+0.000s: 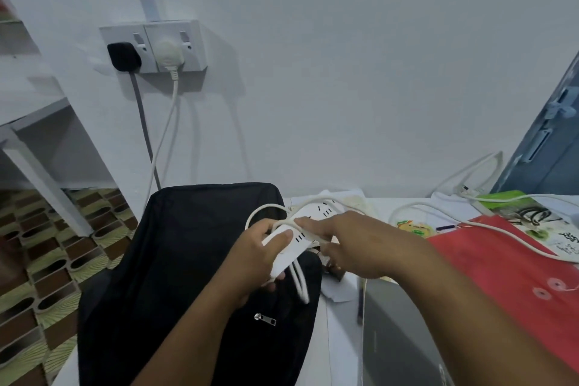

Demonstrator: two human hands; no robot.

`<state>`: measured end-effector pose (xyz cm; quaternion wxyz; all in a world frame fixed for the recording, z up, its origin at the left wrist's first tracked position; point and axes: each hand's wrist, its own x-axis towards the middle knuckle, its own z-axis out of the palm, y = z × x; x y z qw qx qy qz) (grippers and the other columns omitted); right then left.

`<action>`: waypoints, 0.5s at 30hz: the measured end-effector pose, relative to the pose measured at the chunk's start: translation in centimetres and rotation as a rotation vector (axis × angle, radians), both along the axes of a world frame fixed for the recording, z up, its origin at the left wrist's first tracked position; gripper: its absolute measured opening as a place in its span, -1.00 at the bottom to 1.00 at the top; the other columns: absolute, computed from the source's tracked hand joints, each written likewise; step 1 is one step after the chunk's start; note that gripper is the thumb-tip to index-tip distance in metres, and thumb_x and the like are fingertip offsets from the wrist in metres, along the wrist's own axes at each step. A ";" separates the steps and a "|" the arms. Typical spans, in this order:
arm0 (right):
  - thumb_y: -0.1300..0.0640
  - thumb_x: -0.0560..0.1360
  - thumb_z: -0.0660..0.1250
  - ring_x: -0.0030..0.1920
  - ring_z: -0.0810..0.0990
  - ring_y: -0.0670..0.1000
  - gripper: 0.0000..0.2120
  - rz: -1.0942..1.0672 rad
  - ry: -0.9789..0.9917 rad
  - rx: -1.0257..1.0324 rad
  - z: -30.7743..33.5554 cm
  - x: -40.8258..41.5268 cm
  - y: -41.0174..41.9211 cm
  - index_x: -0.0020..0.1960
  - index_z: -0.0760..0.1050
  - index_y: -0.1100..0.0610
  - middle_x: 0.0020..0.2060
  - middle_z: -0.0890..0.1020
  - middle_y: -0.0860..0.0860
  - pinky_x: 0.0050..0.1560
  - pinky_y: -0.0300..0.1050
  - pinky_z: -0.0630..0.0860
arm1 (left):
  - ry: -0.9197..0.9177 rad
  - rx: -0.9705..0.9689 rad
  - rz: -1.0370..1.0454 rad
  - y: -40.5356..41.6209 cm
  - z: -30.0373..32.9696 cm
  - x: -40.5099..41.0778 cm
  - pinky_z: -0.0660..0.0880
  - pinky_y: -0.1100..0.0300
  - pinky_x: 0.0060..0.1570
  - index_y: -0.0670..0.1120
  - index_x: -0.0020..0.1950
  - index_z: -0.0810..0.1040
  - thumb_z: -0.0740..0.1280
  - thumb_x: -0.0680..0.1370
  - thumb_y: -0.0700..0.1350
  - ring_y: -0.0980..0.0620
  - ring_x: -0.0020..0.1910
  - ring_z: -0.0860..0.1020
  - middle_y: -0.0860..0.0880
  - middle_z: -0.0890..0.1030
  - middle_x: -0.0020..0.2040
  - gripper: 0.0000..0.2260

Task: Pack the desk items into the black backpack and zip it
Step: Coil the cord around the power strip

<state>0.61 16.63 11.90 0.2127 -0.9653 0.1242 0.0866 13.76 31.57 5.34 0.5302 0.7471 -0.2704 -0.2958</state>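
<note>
The black backpack [188, 260] stands on the desk's left end, a silver zip pull [264, 319] showing on its front. Above it my left hand [257, 257] grips a white power strip [289, 252] by its near end. My right hand [344, 241] pinches the strip's white cable [299, 285], which loops over the strip and hangs down in front of the backpack. A grey laptop [398, 332] lies closed at the lower right, partly under my right forearm.
A red envelope folder [507, 276] and a green printed packet [532, 213] lie on the right with more white cable [438, 207] across them. A wall socket [156, 47] holds a black plug and a white plug. White shelving stands at the left above patterned floor.
</note>
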 end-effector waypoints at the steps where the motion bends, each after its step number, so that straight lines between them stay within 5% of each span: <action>1: 0.09 0.66 0.11 -0.03 0.60 0.04 -0.52 -0.009 0.006 -0.018 -0.2 -0.2 -0.2 0.46 0.25 -0.37 -0.03 0.61 -0.06 0.10 0.02 0.56 | 0.023 -0.009 -0.020 0.1 0.1 0.0 0.41 0.13 -0.47 -0.01 0.04 0.62 0.31 0.63 -0.04 -0.06 -0.43 0.56 -0.14 0.64 -0.24 -0.89; 3: 0.12 0.65 0.13 -0.11 0.61 -0.01 -0.47 -0.007 -0.045 0.050 -0.6 -0.3 -0.4 0.47 0.24 -0.40 -0.09 0.61 -0.11 0.01 -0.02 0.60 | 0.101 -0.028 -0.082 0.5 0.4 0.2 0.32 0.20 -0.52 -0.09 0.04 0.62 0.29 0.64 -0.06 -0.06 -0.51 0.46 -0.17 0.56 -0.38 -0.84; 6: 0.22 0.61 0.24 -0.40 0.51 0.00 -0.54 -0.059 -0.221 0.527 -1.2 -0.4 -0.6 0.41 0.45 -0.20 -0.21 0.67 -0.04 -0.37 -0.12 0.46 | 0.247 -0.105 -0.098 1.2 1.1 0.9 0.23 0.28 -0.57 -0.23 0.07 0.58 0.28 0.65 -0.05 -0.04 -0.54 0.41 -0.17 0.47 -0.41 -0.76; 9: 0.27 0.62 0.26 -0.52 0.41 0.00 -0.61 -0.106 -0.314 0.905 -1.7 -0.3 0.4 0.39 0.50 -0.01 -0.22 0.66 0.02 -0.42 -0.15 0.30 | 0.377 -0.151 -0.033 0.9 1.6 0.8 0.20 0.30 -0.57 -0.25 0.06 0.55 0.20 0.67 -0.01 -0.04 -0.55 0.41 -0.16 0.49 -0.40 -0.69; 13: 0.13 0.65 0.25 -0.46 0.59 0.07 -0.86 0.063 -0.155 0.806 -2.4 0.2 4.7 0.10 0.59 0.04 -0.15 0.70 0.16 -0.38 -0.07 0.56 | 0.586 -0.286 0.081 -0.9 2.4 -0.4 0.45 0.21 -0.43 -0.16 -0.21 0.63 0.20 0.65 0.14 -0.03 -0.44 0.58 -0.13 0.62 -0.35 -0.54; 15: 0.10 0.64 0.26 -0.35 0.67 0.08 -0.83 0.038 -0.185 0.687 -2.6 0.4 5.1 0.16 0.59 -0.01 -0.07 0.71 0.05 -0.24 0.04 0.65 | 0.506 -0.314 0.068 -0.8 2.4 -0.3 0.50 0.14 -0.34 -0.18 -0.07 0.66 0.27 0.63 0.13 -0.10 -0.33 0.63 -0.20 0.68 -0.20 -0.61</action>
